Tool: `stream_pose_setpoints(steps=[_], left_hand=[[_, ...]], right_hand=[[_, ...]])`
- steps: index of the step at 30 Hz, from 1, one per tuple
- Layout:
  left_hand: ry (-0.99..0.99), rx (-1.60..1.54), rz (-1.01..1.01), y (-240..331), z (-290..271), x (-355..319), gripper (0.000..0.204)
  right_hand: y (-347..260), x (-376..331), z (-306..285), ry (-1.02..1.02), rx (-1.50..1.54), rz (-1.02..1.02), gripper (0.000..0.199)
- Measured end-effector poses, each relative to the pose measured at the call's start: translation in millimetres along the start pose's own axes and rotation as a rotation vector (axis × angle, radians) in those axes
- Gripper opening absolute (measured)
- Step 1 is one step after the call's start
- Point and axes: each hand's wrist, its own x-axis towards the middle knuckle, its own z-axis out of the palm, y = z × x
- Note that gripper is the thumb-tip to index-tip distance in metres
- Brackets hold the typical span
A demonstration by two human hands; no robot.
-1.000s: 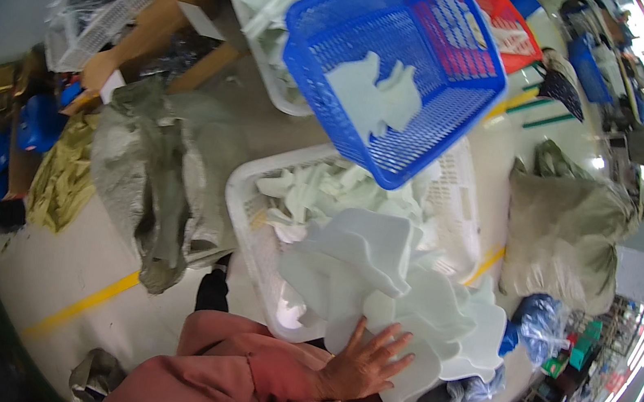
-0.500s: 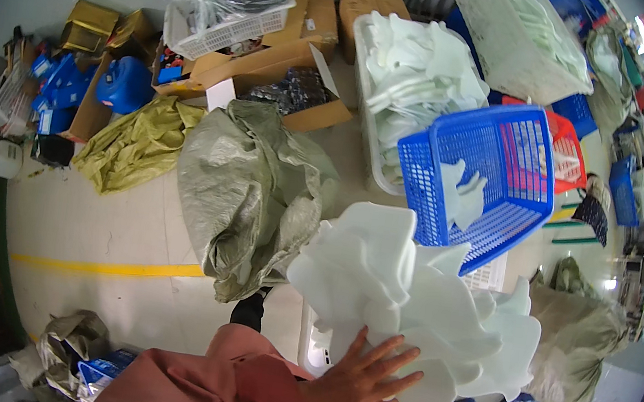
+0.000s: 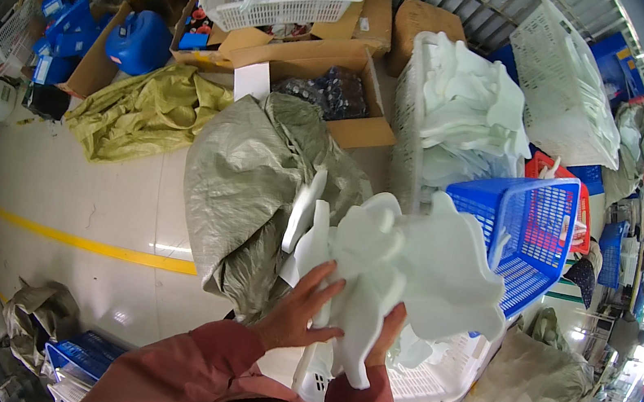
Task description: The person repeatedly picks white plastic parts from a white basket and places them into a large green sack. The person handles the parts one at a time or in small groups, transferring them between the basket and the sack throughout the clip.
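Between my hands is a bundle of pale white, wavy-edged foam-like pieces [image 3: 445,259], gripped above a white plastic basket [image 3: 446,375]. My left hand [image 3: 296,313] presses on the bundle's left side, with its fingers curved against it and its thumb out. On the right side, my right hand [image 3: 387,335] grips a long hanging piece, its lower part hidden behind that piece. A narrow white piece [image 3: 304,208], smeared by motion, tilts at the bundle's left, in front of a grey-green woven sack [image 3: 238,181]. More pale pieces show inside the basket below.
Just beyond the bundle sits a blue plastic basket [image 3: 535,264]. Behind stands a white crate [image 3: 412,115] heaped with similar pieces, and another white crate [image 3: 559,94] leans at the right. Cardboard boxes [image 3: 334,59], a yellow sack [image 3: 145,110] and a stuffed beige sack [image 3: 526,386] lie around.
The pieces have come up out of the white basket, uncovering its rim. My left hand has moved up and left, and my right hand now shows. The view has shifted, sliding surroundings sideways.
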Motion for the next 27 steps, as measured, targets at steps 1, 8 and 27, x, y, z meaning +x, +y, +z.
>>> stream_pose_setpoints(steps=[1, 8, 27], left_hand=[[0.026, -0.002, 0.004, -19.4, -4.4, 1.4, 0.083], [0.049, -0.045, -0.272, -109.5, -30.8, -2.6, 0.086], [0.573, -0.883, -0.751, -166.6, -30.7, -27.8, 0.035]], right_hand=[[20.8, 22.9, 10.5, 0.016, 0.032, 0.028, 0.027], [103.8, 94.6, 45.3, 0.004, -0.050, 0.081, 0.025], [107.5, 101.5, 72.9, -0.219, -0.262, 0.052, 0.040]])
